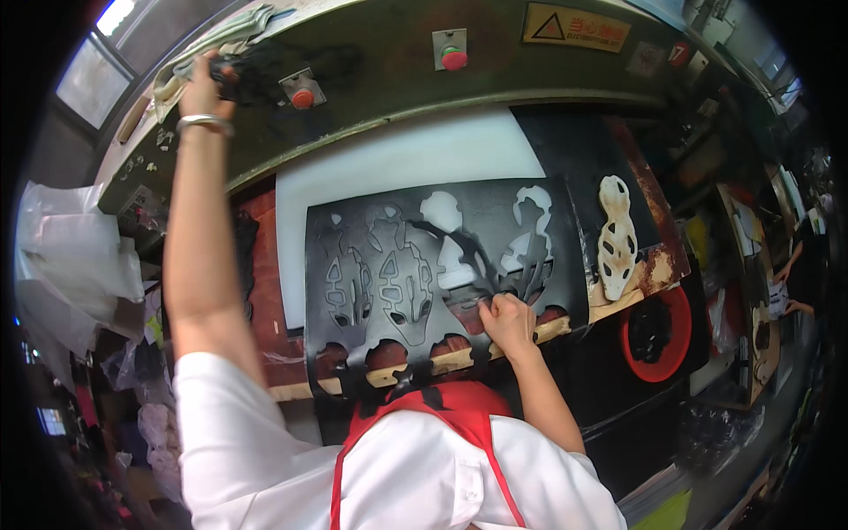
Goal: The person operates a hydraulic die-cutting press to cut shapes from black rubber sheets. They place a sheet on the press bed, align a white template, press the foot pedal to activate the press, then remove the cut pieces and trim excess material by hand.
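Note:
A black sheet [481, 199] with several shoe-upper-shaped cut-outs lies over a white board [389, 159] and hangs past the bench's front edge. My right hand [511, 322] is closed at the sheet's near right part, its fingers gripping a dark cut piece [468, 305] that covers some openings. Far to the left, my left hand [205, 88] reaches up beside the green machine beam. Its fingers are curled around a black cut piece [256, 75], which motion smears. To the right of the sheet lies a cream sole-shaped template [617, 238] with holes.
Two red push buttons [302, 98] [454, 58] sit on the green beam [380, 66]. A folded cloth [221, 40] rests on its top left. Below the bench's right end stands a red basin [680, 331] with black pieces. Clear plastic bags [79, 247] hang at left. Another person [799, 274] is at far right.

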Motion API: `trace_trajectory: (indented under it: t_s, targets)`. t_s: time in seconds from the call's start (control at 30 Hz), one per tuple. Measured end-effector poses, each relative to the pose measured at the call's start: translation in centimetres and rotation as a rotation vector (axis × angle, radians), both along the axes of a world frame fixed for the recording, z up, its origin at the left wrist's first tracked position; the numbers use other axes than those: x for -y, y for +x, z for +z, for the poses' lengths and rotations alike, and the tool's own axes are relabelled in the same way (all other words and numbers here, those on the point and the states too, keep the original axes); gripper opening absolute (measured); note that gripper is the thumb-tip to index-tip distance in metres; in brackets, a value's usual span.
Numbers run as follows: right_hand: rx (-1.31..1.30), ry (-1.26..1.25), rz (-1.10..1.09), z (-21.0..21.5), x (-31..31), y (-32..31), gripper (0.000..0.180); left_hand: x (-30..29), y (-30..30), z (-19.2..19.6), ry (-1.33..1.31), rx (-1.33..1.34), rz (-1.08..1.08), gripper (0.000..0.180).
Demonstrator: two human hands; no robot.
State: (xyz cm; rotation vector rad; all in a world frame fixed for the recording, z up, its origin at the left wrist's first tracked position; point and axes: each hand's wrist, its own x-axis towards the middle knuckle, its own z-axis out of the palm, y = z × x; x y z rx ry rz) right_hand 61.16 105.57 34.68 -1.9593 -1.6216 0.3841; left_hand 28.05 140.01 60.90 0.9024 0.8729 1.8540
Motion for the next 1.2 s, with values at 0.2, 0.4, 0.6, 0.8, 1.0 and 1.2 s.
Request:
trace_trajectory:
  t_s: [0.2,0.4,0.6,0.8,1.0,1.2]
  targets:
    - [0.204,0.230,0.079,5.5,0.8,-1.7,0.030,2.7,-2.6,4.3,0.065,-0.642,-0.063,0.029]
    - [-0.598,-0.653,0.401,2.3,-2.4,-3.5,0.043,19.6,7.4,-15.1,0.786,-1.241,-0.225,0.019]
    - [-1.295,-0.793,0.383,-2.8,-4.8,-3.3,0.071,30.2,6.4,-26.2,0.562,-1.303,-0.638,0.028]
    - [-1.645,-0.642,0.318,-1.3,-3.5,-4.6,0.063,27.3,7.7,-23.6,-0.167,-0.871,-0.525,0.026]
    - [-0.071,-0.086,0.254,5.7,-1.2,-5.3,0.022,16.8,2.1,-18.8,-0.365,0.124,-0.445,0.023]
    - [-0.419,-0.032,0.177,6.6,-3.2,-9.9,0.032,21.4,5.4,-20.5,-0.576,0.095,-0.756,0.024]
